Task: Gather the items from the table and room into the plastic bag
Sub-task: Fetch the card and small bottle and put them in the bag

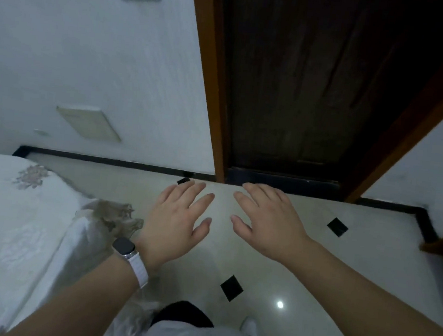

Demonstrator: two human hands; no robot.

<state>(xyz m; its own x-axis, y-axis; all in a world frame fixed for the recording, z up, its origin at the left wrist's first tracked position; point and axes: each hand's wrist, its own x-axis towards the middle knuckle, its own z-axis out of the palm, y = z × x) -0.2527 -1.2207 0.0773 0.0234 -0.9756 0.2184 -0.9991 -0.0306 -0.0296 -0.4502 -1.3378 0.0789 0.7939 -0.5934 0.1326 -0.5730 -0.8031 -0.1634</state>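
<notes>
A: Hands first. Left hand (176,217) is flat, palm down, fingers spread wide, nothing in it. Right hand (266,221) same: spread wide, palm down, holding nothing. Both hover side by side over the floor (301,256), thumbs near each other, not touching.

B: Wrist?

A: Smartwatch (124,247) with a white band on the left wrist. Right wrist bare.

B: The plastic bag? Items?

A: No bag in this view, no table either, so I cannot tell where the bag or the items are. No container visible at all.

B: What else is in view?

A: Bed (7,215) at left with a pale floral cover, its corner just beside the left forearm. Glossy light floor tiles with 4 small black diamond insets, 1 partly hidden by the left fingertips. Black skirting along the white wall (90,60). Dark wooden door (304,81), shut, in an orange-brown frame, straight ahead of both hands. 1 switch plate high on the wall, 1 beige panel lower down. Bottom edge: person's light trousers and 1 white shoe (249,327).
</notes>
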